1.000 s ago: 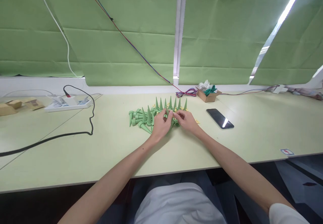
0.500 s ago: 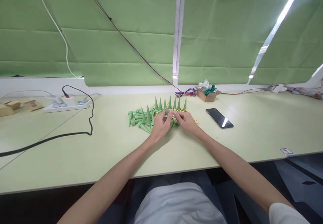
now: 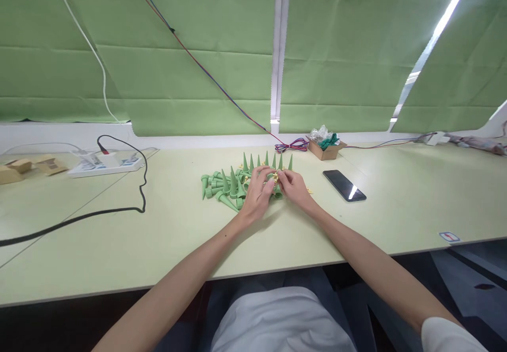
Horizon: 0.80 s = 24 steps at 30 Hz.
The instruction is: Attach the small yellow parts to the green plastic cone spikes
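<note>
Small yellow pc. (image 3: 275, 176) is pinched btwn thumb and forefinger of R. hand (image 3: 293, 187), fingertips clamped on it, low over a pale table (image 3: 158, 246). L. hand (image 3: 257, 192) is held just beside it at 9 o'clk, w/ thumb and fingers spread apart and curved toward the pc.; whether the pc. is touched by L. fingertips can't be told. Green cones (image 3: 226, 200) are heaped at 9 o'clk of the hands, mostly lying on their sides, w/ a couple stood tips up. At 12 o'clk, close behind the hands, a row of upright spikes (image 3: 244, 163) is lined up, partly hidden by fingers. Beyond R. hand, nr 3 o'clk, a loose yellow bit (image 3: 309, 190) is seen. Farther out at 3 o'clk, a blk phone (image 3: 344, 185) is laid flat; at 1 o'clk, an open cardboard box (image 3: 325, 153) is filled w/ clear plastic and dk green stuff. A power strip (image 3: 85, 172) is placed well apart at 10 o'clk.
</note>
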Each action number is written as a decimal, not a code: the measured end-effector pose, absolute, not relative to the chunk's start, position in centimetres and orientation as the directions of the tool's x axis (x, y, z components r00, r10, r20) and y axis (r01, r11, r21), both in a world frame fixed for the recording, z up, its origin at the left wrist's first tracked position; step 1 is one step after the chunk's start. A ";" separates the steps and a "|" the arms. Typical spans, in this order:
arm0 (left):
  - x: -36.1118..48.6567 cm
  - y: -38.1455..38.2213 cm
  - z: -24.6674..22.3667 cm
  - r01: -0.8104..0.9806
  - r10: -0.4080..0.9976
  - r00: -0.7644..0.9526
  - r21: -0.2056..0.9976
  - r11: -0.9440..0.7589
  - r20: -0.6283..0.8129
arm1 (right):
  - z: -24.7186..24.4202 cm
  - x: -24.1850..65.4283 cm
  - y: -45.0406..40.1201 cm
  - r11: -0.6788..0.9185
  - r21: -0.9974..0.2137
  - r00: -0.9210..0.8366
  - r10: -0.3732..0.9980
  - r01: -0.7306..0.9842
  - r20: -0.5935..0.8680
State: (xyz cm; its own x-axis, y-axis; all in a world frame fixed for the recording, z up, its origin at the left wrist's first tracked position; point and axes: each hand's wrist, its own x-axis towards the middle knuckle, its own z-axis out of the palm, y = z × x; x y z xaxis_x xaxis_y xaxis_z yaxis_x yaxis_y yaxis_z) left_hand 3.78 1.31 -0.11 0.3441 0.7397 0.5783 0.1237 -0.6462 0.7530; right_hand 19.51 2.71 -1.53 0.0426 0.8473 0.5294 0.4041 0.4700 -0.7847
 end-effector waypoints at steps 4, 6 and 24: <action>3.9 1.2 0.1 0.113 0.812 0.172 0.808 -0.578 0.557 | -1.5 19.5 2.6 0.466 -0.811 0.092 0.845 0.353 0.526; 3.9 1.3 0.2 0.091 0.854 0.129 0.851 -0.517 0.505 | -1.5 19.5 2.6 0.474 -0.816 0.097 0.843 0.332 0.529; 4.0 1.9 0.4 -0.037 0.956 0.191 0.975 -0.220 0.223 | -0.9 19.3 1.5 0.562 -0.783 0.016 0.809 0.267 0.587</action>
State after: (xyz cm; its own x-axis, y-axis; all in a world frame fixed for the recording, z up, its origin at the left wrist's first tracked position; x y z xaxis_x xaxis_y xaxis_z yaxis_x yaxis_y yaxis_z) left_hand 3.95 1.89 0.36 0.1911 0.9559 0.2230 -0.0365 -0.2201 0.9748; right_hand 19.33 1.49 -0.90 0.0164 0.8094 0.5870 0.2668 0.5623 -0.7828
